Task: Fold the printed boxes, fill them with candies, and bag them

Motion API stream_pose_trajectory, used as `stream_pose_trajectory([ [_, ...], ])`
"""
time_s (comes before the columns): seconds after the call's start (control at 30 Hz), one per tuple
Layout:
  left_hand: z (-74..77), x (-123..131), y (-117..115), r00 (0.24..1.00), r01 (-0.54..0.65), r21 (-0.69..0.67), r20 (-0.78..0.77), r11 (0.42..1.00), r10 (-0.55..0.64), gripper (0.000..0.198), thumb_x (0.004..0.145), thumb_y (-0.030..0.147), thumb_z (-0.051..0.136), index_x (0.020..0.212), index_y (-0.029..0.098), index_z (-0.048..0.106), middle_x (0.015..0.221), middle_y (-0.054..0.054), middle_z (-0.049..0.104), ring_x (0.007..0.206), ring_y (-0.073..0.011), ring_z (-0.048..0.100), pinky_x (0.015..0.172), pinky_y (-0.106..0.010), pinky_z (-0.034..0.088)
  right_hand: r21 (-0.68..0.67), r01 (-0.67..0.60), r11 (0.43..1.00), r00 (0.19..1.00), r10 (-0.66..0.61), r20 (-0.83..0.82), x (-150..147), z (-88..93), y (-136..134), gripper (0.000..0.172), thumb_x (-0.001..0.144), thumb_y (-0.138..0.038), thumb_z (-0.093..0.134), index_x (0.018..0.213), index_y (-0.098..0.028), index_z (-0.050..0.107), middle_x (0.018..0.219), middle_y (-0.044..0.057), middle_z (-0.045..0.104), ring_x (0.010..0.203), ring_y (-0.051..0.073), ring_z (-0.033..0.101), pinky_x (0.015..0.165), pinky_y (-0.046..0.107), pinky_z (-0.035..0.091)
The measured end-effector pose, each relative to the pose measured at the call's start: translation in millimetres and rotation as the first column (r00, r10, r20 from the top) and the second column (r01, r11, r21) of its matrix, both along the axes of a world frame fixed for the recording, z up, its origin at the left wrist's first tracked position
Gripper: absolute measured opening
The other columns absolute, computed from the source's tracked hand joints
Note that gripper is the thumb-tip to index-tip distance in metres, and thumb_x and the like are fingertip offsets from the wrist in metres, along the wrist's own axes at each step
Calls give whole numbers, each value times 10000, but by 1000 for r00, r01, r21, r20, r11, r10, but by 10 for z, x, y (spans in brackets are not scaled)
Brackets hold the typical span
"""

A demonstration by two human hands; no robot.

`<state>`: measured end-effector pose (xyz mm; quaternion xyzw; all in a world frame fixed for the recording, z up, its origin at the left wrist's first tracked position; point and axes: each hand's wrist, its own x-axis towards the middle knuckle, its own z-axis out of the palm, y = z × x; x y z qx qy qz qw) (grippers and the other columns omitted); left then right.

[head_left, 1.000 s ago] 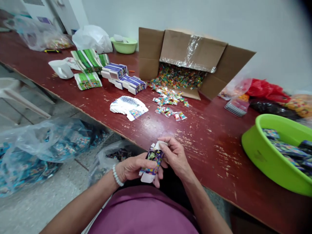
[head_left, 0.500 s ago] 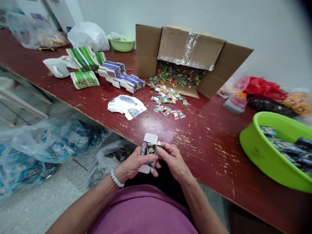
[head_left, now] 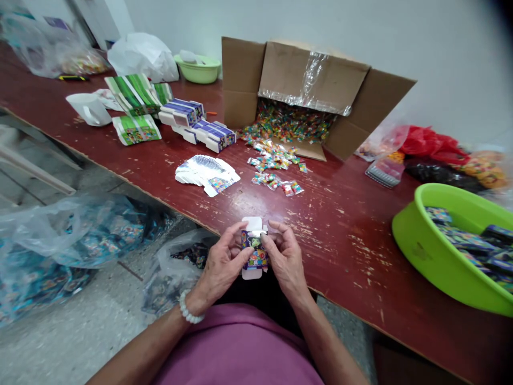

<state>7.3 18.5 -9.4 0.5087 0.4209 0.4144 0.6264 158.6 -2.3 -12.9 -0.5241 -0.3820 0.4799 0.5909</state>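
Observation:
Between my hands, just over the table's near edge, is a small printed candy box point(head_left: 255, 256), dark with coloured pictures. Its white end flaps stand out at top and bottom. My left hand point(head_left: 224, 259) grips its left side, the thumb across the front. My right hand point(head_left: 286, 256) closes on its upper right side, the thumb near the top edge. Beyond them lies a fanned stack of flat box blanks point(head_left: 200, 174), mostly white. Wrapped candies point(head_left: 276, 182) lie loose to the right of that stack.
An open cardboard carton point(head_left: 308, 75) full of wrapped candies lies at the back. Bundled purple boxes point(head_left: 216, 136), green bundles point(head_left: 138, 129) and a white mug point(head_left: 88, 109) stand left. A green tub point(head_left: 441, 267) with filled boxes is right. Plastic bags point(head_left: 100, 235) lie on the floor.
The candy box has turned upright and shifted slightly right, its front facing me more squarely. My left fingers have moved up to its top left side.

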Motion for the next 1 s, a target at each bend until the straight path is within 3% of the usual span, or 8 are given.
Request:
stream_pose_trajectory([
  [0.13, -24, -32, 18, 997, 81, -23, -6, 996, -81, 439, 854, 327, 688, 1264, 220, 573, 990, -25, 670, 825, -152, 632, 748, -262, 541, 33, -27, 999, 999, 26, 30, 16, -4, -22, 209, 872, -402, 678, 960, -213, 687, 883, 10, 699, 776, 134, 625, 717, 247, 508],
  [0.3, 59, -109, 81, 976, 194, 7, -104, 981, -192, 247, 920, 389, 599, 1049, 188, 662, 934, -20, 672, 827, -155, 603, 744, -249, 496, -143, -133, 981, 987, 119, -104, 137, 14, 32, 299, 749, -444, 792, 734, -176, 662, 651, -28, 617, 576, 89, 535, 579, 215, 455],
  [0.4, 90, -132, 116, 958, 211, 89, -217, 973, -188, 222, 930, 371, 588, 993, 184, 687, 910, -12, 669, 827, -143, 588, 762, -237, 471, -163, -181, 970, 966, 144, -214, 173, 17, 76, 344, 645, -386, 873, 865, -201, 683, 688, -42, 643, 578, 89, 561, 589, 218, 469],
  [0.47, 77, -133, 125, 970, 197, 79, -164, 977, -182, 210, 913, 356, 620, 1038, 195, 668, 906, -6, 667, 821, -136, 591, 751, -229, 472, -130, -212, 969, 964, 185, -192, 181, 3, 86, 376, 668, -366, 863, 974, -223, 696, 742, -35, 669, 621, 104, 592, 618, 229, 484],
  [0.63, 28, -119, 98, 987, 114, -164, 128, 980, -93, 555, 825, 351, 750, 1288, 271, 455, 837, 38, 643, 734, -119, 610, 656, -211, 494, -17, -201, 979, 977, 202, 67, 178, -61, 42, 192, 814, -384, 746, 849, -195, 735, 835, 29, 716, 728, 155, 636, 699, 281, 514],
  [0.77, 18, -96, 50, 944, 302, -378, 243, 875, -221, 504, 904, 528, 597, 1285, 209, 510, 895, -57, 677, 689, -168, 671, 570, -246, 521, 50, -181, 982, 952, 162, 259, 171, -55, 0, 151, 879, -352, 672, 919, -223, 740, 846, 27, 713, 722, 163, 639, 681, 287, 509],
  [0.87, -1, -61, 33, 934, 327, -448, 288, 832, -212, 530, 946, 570, 482, 1336, 211, 504, 807, -61, 672, 543, -154, 640, 496, -251, 507, 108, -265, 958, 889, 199, 413, 160, -3, -7, 180, 930, -324, 602, 873, -219, 737, 896, 44, 734, 836, 184, 662, 795, 311, 505],
  [1.0, -12, -17, 47, 946, 293, -480, 269, 827, -179, 553, 955, 592, 434, 1352, 217, 521, 734, -42, 656, 466, -137, 600, 439, -234, 481, 23, -297, 955, 927, 283, 246, 136, 54, 32, 171, 890, -344, 647, 799, -202, 674, 1007, 49, 757, 678, 145, 662, 683, 288, 534],
])
